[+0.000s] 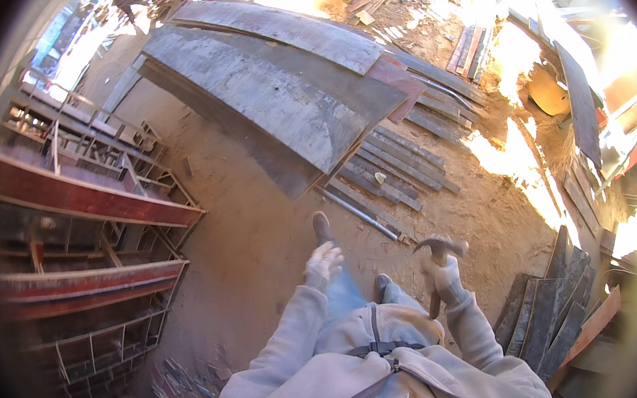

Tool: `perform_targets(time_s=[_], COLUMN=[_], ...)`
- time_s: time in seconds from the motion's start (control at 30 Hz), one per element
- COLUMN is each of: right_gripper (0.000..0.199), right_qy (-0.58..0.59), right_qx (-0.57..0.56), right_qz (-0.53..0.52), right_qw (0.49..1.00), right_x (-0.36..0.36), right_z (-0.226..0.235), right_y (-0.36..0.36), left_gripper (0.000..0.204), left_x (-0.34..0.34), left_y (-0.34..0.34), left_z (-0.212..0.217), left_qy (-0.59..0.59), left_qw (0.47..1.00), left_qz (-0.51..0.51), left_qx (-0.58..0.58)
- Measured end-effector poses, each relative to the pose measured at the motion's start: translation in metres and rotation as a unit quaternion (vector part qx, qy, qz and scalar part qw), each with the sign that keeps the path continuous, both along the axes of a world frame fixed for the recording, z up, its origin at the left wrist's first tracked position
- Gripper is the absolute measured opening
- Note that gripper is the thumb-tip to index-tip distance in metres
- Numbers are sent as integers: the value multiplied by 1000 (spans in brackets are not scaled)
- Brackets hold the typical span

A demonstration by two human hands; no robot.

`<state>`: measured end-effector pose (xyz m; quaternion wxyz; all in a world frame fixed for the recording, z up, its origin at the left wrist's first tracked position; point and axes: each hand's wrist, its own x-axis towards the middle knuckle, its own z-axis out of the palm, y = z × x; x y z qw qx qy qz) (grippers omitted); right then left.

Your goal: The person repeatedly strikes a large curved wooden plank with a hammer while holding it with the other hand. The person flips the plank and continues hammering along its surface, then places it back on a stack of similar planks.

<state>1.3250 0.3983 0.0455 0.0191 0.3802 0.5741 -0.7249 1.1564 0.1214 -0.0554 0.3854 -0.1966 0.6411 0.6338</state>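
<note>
Right hand (pixel 444 277) grips a claw hammer (pixel 437 258) upright by its handle. Left hand (pixel 322 264) hangs empty beside it, above the dirt floor (pixel 247 243).

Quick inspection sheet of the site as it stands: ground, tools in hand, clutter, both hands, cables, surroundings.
Surface: bare sandy dirt ground, sunlit patches at right.
Job's things: claw hammer, head up, held in the right hand.
Clutter: large worn plywood sheets overlapping; loose planks beside them; a metal pipe on the dirt; stacked boards lower right.
Grippers: right hand, gloved, closed round the hammer handle; left hand, gloved, holds nothing.
Cables: nothing seen.
Surroundings: red-edged steel formwork frames at left; debris and timber in glare at top right.
</note>
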Motion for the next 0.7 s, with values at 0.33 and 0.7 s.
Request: perform_targets(time_s=[0.33, 0.7], right_gripper=[6, 17], right_qy=[-94, 176], right_qx=[-18, 328], right_qz=[39, 246], right_qw=[995, 895], right_x=[-211, -293], right_z=[8, -29], right_y=[-94, -94], left_gripper=[40, 52], left_x=[-172, -253], left_y=[84, 97], left_z=[41, -28], left_qy=[-250, -313], left_qw=[898, 916], left_qz=[-37, -150], left_qx=[362, 201])
